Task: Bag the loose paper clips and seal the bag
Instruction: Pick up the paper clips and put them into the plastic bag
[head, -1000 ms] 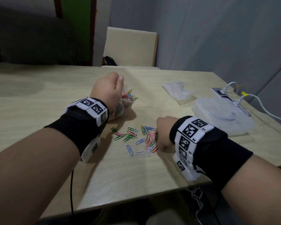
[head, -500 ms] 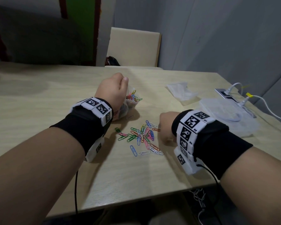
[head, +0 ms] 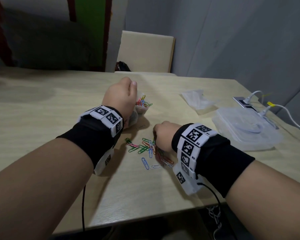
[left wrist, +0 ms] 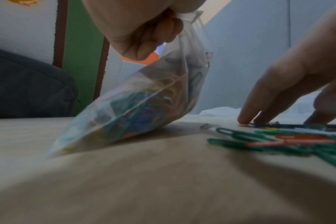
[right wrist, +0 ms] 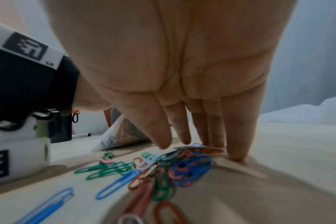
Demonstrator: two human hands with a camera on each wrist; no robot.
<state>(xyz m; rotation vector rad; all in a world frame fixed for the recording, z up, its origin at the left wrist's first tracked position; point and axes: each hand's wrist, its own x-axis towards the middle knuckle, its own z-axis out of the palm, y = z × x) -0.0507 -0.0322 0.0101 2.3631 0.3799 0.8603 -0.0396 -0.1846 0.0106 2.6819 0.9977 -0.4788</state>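
Clear plastic container point(head: 246, 125) beside white cables point(head: 284, 111) at table point(head: 42, 104) edge, crumpled plastic point(head: 197, 99) nearby.

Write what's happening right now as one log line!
step: gathering clips | left hand: holds clear bag, part-filled, unsealed | right hand: fingertips raking loose paper clips on table | loose clips remain

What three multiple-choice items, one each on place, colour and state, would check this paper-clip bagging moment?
1. Where does the bag rest?
A. on the table
B. in the clear tray
C. on the chair

2. What colour is the lone clip lying nearest the camera in the head view?
A. yellow
B. blue
C. black

3. What is the left hand doing?
A. lying flat
B. pinching the bag's top
C. holding a cable

Key: 1 A, its bottom sits on the tabletop; 2 B, plainly blue; 3 B, fingers curl round the bag's top edge.
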